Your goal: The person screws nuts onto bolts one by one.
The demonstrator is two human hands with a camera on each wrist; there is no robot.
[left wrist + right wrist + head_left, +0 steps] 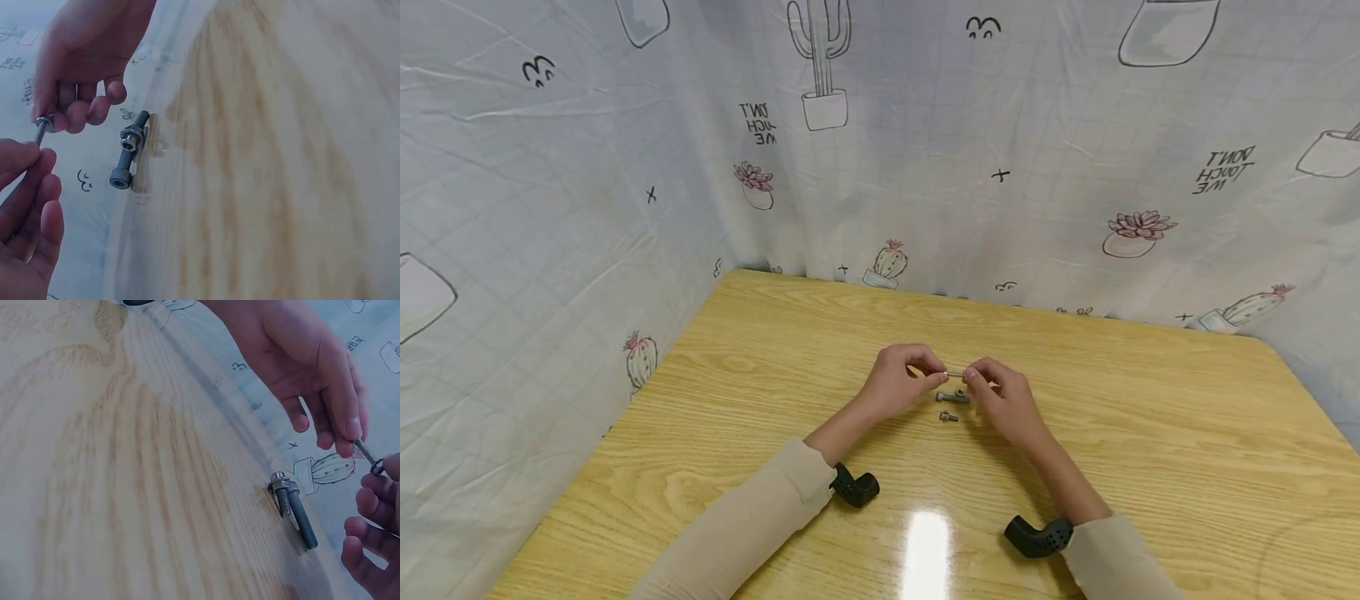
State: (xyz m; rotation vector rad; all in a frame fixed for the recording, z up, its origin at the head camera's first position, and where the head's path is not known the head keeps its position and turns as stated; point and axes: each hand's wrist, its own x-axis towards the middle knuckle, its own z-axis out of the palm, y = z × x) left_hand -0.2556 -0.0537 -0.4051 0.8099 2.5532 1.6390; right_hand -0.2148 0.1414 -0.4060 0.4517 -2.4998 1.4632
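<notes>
Your left hand point(898, 380) and right hand point(1006, 400) pinch opposite ends of a thin silver metal rod point(955, 374) between thumb and fingertips, above the yellow wood-grain table point(1150, 408). Nearer you lie a long dark-grey socket-head bolt point(952, 398) and a short grey metal bolt point(950, 417).

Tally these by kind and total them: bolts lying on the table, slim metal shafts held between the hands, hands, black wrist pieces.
Bolts on the table: 2 (large bolt, small bolt)
Slim metal shaft: 1
Hands: 2 (left hand, right hand)
Black wrist pieces: 2 (left piece, right piece)
Total: 7
</notes>
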